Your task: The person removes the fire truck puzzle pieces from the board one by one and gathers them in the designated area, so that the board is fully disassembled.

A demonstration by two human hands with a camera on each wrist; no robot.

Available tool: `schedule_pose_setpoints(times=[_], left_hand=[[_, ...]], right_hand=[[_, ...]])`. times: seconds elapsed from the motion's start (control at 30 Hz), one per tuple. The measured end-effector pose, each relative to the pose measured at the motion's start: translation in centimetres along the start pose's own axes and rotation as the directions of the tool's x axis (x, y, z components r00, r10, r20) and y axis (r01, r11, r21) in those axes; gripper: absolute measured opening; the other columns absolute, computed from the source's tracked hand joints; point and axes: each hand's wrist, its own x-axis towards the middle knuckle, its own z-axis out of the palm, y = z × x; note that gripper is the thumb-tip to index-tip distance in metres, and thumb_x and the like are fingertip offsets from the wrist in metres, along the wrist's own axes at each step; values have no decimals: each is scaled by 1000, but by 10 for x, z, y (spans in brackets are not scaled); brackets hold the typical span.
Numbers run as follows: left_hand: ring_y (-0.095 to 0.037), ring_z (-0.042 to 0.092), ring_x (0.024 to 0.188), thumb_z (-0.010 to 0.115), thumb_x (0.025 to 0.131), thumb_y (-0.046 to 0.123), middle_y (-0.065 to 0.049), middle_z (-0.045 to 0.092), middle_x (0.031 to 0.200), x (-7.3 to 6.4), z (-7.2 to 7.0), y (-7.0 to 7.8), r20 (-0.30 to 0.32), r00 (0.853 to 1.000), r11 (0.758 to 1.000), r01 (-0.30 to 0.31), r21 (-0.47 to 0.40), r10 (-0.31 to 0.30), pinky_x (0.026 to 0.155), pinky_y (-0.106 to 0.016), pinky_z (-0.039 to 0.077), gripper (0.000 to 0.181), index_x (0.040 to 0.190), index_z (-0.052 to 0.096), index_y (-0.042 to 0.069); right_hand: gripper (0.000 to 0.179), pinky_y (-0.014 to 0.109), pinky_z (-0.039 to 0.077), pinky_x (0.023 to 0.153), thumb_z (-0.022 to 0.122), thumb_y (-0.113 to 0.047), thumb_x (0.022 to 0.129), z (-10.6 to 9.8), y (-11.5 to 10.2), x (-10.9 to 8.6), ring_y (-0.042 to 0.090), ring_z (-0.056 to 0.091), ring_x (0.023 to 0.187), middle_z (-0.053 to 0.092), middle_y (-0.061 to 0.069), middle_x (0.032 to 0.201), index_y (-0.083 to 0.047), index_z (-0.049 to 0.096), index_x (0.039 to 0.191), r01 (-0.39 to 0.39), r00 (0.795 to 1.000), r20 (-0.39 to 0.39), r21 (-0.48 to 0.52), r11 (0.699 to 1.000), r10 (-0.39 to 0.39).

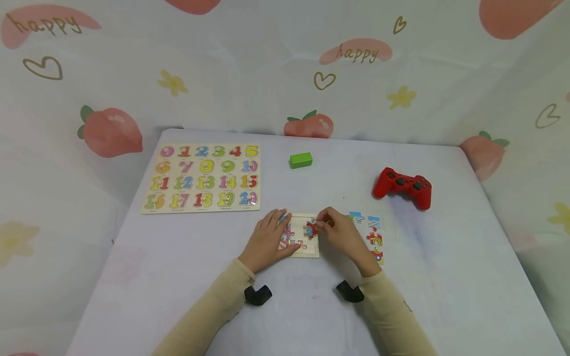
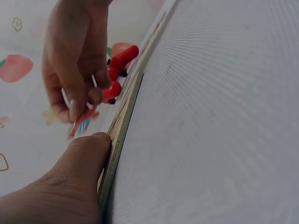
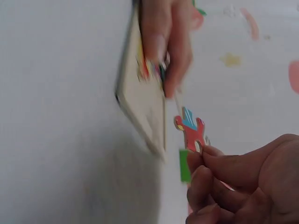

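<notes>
A small wooden jigsaw board (image 1: 311, 253) lies in front of me, partly filled on its left side. My left hand (image 1: 268, 240) rests on that side with fingers spread, its thumb along the near edge, covering some of the picture. Between thumb and finger, my right hand (image 1: 343, 236) pinches a red and blue puzzle piece (image 3: 192, 132). The piece is held above the board's right part, apart from the board in the right wrist view. Several loose puzzle pieces (image 1: 375, 239) lie to the right of the board, partly behind the right forearm.
A wooden number board (image 1: 200, 206) lies at the back left. A green block (image 1: 301, 160) sits at the back middle, and a red game controller (image 1: 403, 187) at the right. Black wrist mounts (image 1: 258, 295) show under both sleeves. A patterned cloth hangs behind the table.
</notes>
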Motion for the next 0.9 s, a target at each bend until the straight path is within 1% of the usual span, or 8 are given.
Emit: schedule_pose_setpoints(times=[0.17,0.3,0.43,0.57,0.67,0.9], left_hand=[[-25,25,141,51,87,65,-7,32,151,0,-1,1,23,1000,1000,8,-4,-8,112,-45,29,83,147,37,10],[-26,25,140,52,87,65,-7,33,151,0,-3,1,25,1000,1000,8,-19,-8,111,-46,29,83,147,37,10],[-25,25,140,51,87,65,-7,33,151,0,-4,2,36,999,1000,11,-18,-10,111,-46,29,83,148,37,10],[-25,25,141,51,87,65,-6,32,152,0,-4,2,46,999,1000,14,-18,-13,112,-46,28,83,148,36,11],[-25,25,141,51,87,65,-6,32,152,0,-4,1,46,999,1000,16,-22,-15,112,-46,28,82,148,37,11],[-25,24,141,51,87,66,-7,33,151,0,-4,1,35,999,1000,12,-25,-11,112,-46,28,83,148,37,11]], right_hand=[[9,28,45,63,64,-12,92,-36,21,-11,17,57,76,65,6,87,-6,59,97,-35,999,-2,-28,999,35],[11,30,46,64,62,-13,93,-61,38,-20,19,59,79,66,8,89,-5,59,99,-110,994,11,-65,992,111],[12,30,47,63,61,-13,94,-76,51,-25,19,59,76,67,10,89,-3,58,100,-175,982,51,-84,981,180],[11,31,47,63,61,-12,93,-80,59,-26,19,59,75,68,9,86,-3,59,98,-197,974,99,-81,977,205],[9,31,48,63,61,-11,93,-78,64,-25,18,59,74,69,7,85,-3,59,97,-188,973,124,-73,979,196],[8,30,49,61,61,-9,93,-71,67,-23,17,57,71,66,5,81,-3,59,98,-169,977,117,-94,981,180]])
